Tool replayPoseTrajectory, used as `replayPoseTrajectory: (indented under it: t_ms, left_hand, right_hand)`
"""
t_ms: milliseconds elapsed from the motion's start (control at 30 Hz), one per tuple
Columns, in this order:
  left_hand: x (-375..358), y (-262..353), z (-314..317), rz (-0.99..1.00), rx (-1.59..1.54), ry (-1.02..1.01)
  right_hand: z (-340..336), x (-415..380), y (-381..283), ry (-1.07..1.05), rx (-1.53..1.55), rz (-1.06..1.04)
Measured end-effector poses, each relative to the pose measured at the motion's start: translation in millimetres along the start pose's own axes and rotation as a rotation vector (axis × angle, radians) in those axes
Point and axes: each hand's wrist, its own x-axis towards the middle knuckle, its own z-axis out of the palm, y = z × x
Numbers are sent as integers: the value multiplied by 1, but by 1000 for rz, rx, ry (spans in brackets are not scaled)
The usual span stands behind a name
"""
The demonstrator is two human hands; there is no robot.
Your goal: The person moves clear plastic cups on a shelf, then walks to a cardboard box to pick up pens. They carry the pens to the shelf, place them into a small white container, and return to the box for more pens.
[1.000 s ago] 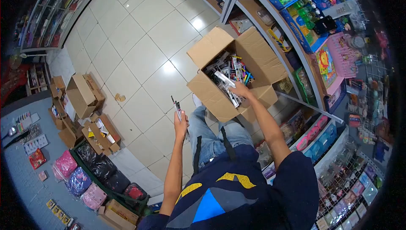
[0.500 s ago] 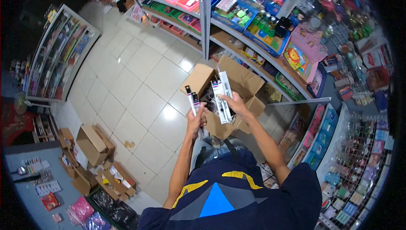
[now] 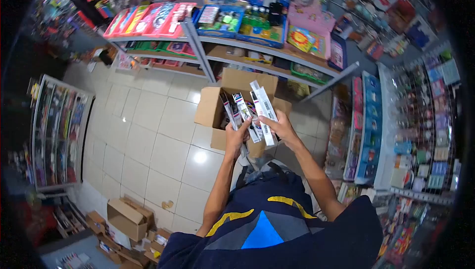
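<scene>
My left hand (image 3: 236, 136) is closed around several long, slim black-and-white packets (image 3: 229, 109), which point up and away from me. A white packet with a coloured label (image 3: 241, 103) lies between the two hands, against my left thumb. My right hand (image 3: 280, 127) grips a bundle of long white packets (image 3: 267, 115) with a barcode showing, its thumb on top. What the packets contain cannot be made out. Below and beyond both hands stands an open cardboard box (image 3: 210, 108), flaps spread, with more packaged items partly visible inside.
Behind the box runs a shelf (image 3: 311, 56) with red trays (image 3: 163, 18) and blue trays (image 3: 250, 35) of small goods. On the right stand a blue organiser (image 3: 370, 130) and a wire rack (image 3: 425, 135). A glass cabinet (image 3: 59, 130) is on the left; cardboard boxes (image 3: 126, 218) lie lower left.
My view has turned, shifting the shelves left and lower. My hands have come closer together, and a labelled packet that was with the right-hand bundle now lies apart from it, by my left thumb.
</scene>
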Motion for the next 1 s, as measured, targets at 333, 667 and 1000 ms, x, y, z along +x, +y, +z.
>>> replayPoseTrajectory:
  t_ms: [333,667,1000]
  left_hand:
    - [-15,-42,45,-123,159,-245]
    - [-33,-71,87,-145,291,-235]
    - [-78,-114,153,-104,225,-396]
  right_hand:
    - [-21,-74,13,335,204,96]
    - [-57,-119,28,365,105,45]
    - [-139,-235,44,315,680,-59]
